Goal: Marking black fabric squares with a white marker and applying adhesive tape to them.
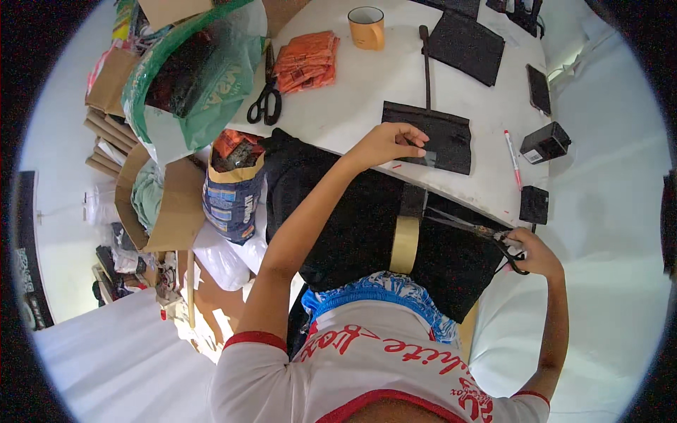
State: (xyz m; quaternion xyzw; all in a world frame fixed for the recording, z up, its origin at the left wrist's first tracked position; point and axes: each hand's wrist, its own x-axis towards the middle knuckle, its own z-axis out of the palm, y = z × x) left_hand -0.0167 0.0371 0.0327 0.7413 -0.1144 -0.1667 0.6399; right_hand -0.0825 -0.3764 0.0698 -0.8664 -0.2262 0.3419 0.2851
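Note:
My left hand (391,146) is over the near end of a flat black fabric piece (451,130) with a long strap (427,70). Its fingers are curled towards the thumb, which seems to hold a small piece of clear tape (429,159) against the fabric. In my right hand (537,254) is a pair of scissors (486,230), the blades pointing left, just off the table's near edge. Across my lap lies black cloth (338,211). A roll of tape (404,244) stands on edge on it, between my forearms.
On the white table (381,77) are black-handled scissors (265,106), orange packets (307,62), a yellow mug (367,32), more black pieces (465,49), a phone (539,89), a marker (513,158) and black boxes (545,142). Bags and a cardboard box (173,211) crowd the left.

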